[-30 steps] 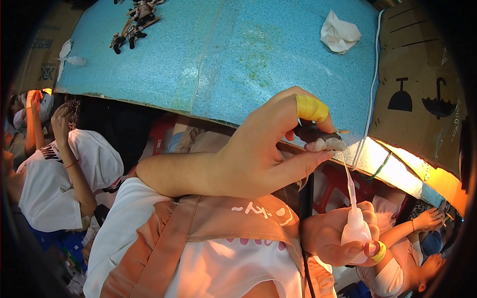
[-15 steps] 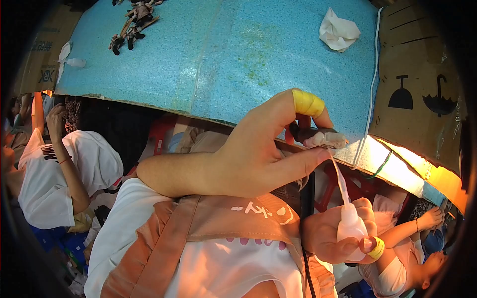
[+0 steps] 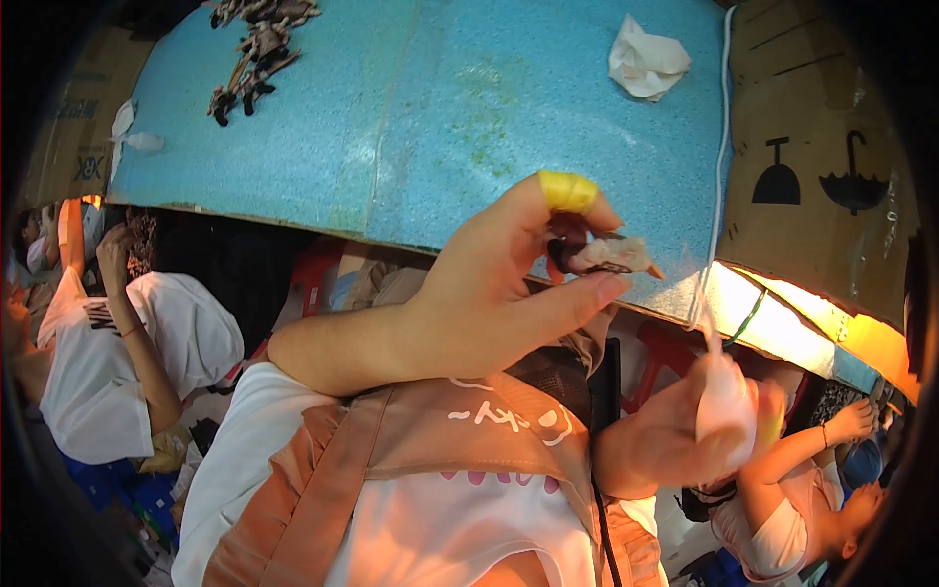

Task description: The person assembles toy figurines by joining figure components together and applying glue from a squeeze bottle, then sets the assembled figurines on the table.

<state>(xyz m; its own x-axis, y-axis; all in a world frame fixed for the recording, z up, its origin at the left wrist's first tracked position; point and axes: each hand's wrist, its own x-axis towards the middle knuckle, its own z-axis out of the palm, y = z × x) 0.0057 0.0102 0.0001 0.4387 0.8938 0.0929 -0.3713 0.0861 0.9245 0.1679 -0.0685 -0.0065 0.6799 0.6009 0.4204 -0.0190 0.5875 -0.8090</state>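
Note:
My left hand (image 3: 489,284) reaches across in front of me, a yellow band wrapped round one finger. Pinched between its thumb and fingers is a small dark and whitish figurine (image 3: 606,256), its details too small to make out. Lower right, my right hand (image 3: 665,430) is smeared by motion. It grips a white squeeze bottle (image 3: 726,403), whose thin nozzle points upward, apart from the figurine. A yellow band also shows faintly on this hand.
A blue tabletop (image 3: 430,127) carries several small figurines (image 3: 256,59) at the far left, a crumpled white tissue (image 3: 648,59) and a small white bottle (image 3: 145,142). A white cord (image 3: 722,147) runs beside the cardboard (image 3: 812,108). Other people sit left and right.
The bottle's nozzle, which touched the figurine, has come away from it. My right hand has moved slightly up and right. The left hand keeps its pinch, and the whole view has shifted a little.

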